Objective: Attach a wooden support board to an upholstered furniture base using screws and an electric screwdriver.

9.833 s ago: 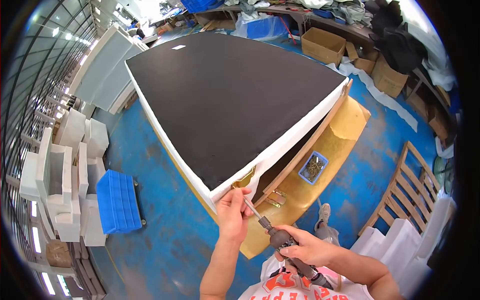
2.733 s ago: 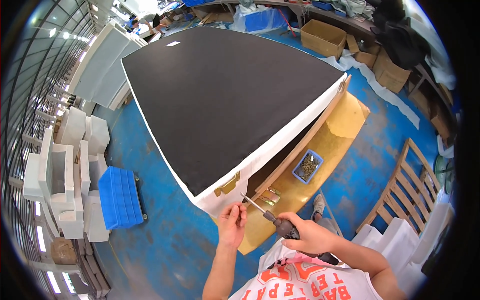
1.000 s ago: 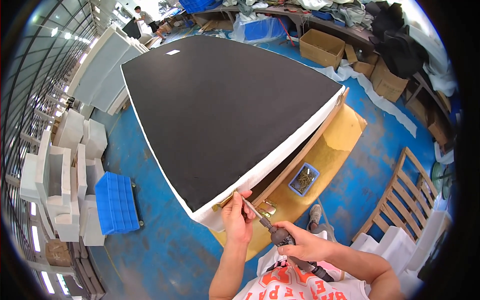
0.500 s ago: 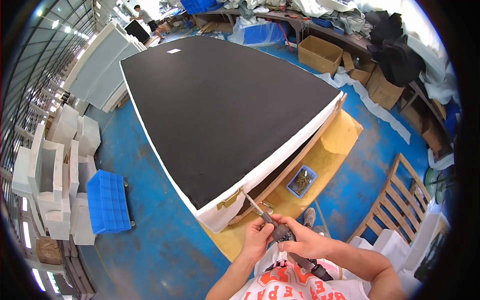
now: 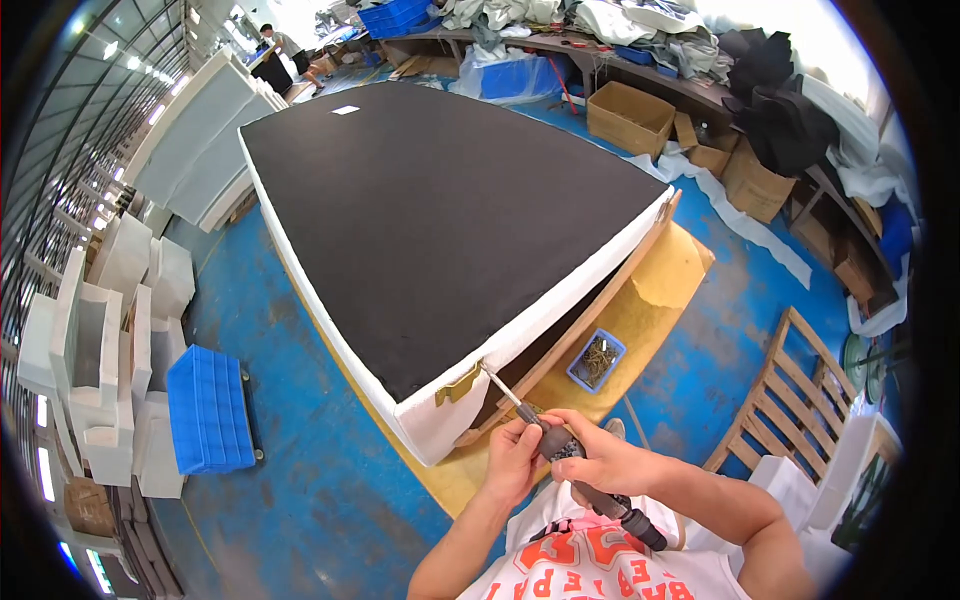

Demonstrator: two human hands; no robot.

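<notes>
Both hands closed on a dark pneumatic screwdriver (image 5: 585,475), right hand (image 5: 600,462) gripping its body, left hand (image 5: 512,462) pinching its front, long bit angled up-left to the white-sided, black-topped upholstered panel (image 5: 440,215); blue workshop floor (image 5: 300,480) beneath, small blue screw tray (image 5: 597,360) just beyond.

The blue floor (image 5: 300,330) shows worn patches. White foam blocks (image 5: 110,340) and a blue crate (image 5: 210,408) stand at left, under bright windows (image 5: 60,110). Cardboard boxes (image 5: 630,118) and a cluttered bench (image 5: 600,45) line the far right; a wooden slat frame (image 5: 790,400) lies near right.
</notes>
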